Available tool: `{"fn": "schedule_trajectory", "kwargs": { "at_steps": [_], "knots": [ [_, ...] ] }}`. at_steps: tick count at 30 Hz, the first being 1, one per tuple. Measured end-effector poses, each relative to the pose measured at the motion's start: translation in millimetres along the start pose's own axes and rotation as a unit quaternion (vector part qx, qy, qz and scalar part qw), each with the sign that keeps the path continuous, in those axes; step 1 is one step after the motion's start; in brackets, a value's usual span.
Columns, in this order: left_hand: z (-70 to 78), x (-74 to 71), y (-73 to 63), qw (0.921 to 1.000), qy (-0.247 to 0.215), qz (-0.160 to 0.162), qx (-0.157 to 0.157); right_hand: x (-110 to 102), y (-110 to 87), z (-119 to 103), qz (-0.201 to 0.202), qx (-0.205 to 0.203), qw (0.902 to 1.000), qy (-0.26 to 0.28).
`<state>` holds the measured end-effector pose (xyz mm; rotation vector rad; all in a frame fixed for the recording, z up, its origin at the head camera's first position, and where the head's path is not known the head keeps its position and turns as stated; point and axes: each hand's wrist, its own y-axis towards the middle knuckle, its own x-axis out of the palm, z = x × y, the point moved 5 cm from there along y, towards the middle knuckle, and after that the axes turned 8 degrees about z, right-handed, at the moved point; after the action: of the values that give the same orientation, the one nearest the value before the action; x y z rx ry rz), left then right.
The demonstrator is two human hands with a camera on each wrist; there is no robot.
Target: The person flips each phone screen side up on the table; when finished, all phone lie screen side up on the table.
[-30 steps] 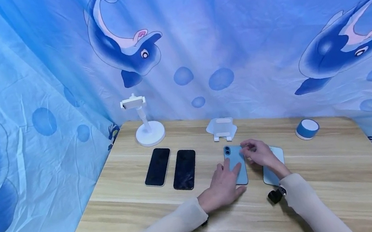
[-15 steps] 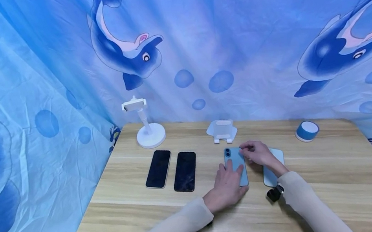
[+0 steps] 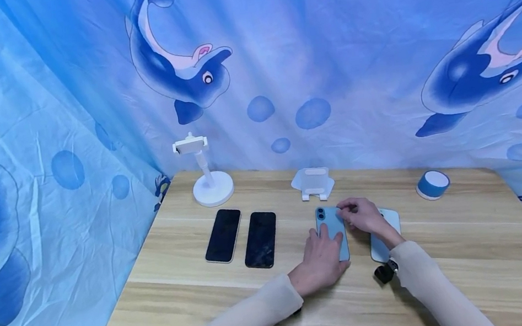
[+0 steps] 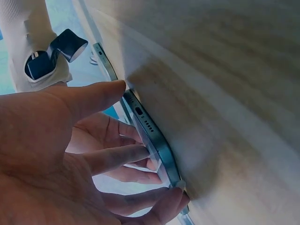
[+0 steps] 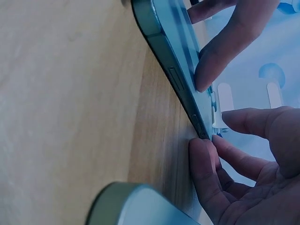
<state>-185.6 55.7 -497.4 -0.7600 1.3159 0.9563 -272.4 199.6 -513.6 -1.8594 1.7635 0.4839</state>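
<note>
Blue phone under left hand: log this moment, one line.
blue phone: back up on table | left hand: touching phone's back | right hand: at phone's upper right corner

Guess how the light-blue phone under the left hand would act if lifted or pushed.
The light-blue phone would probably stay stiff: its back and edges look straight. Pushed, it would likely slide rather than roll or tip, being thin and lying flat on the table. Its smooth-looking back might make it somewhat slippery to grip.
</note>
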Motion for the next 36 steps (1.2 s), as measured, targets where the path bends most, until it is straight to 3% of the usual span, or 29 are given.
{"fn": "schedule_trajectory", "kwargs": {
  "at_steps": [12,36],
  "knots": [
    [1.3,-1.2,3.9,0.9998,0.018,-0.013,0.0,-0.1,0.8,-0.8,-0.001,-0.005,1.0,-0.002],
    [6.1,1.2,6.3,0.9993,0.037,-0.004,0.004,2.2,1.2,2.9,0.007,0.0,1.0,-0.005]
  ]
}}
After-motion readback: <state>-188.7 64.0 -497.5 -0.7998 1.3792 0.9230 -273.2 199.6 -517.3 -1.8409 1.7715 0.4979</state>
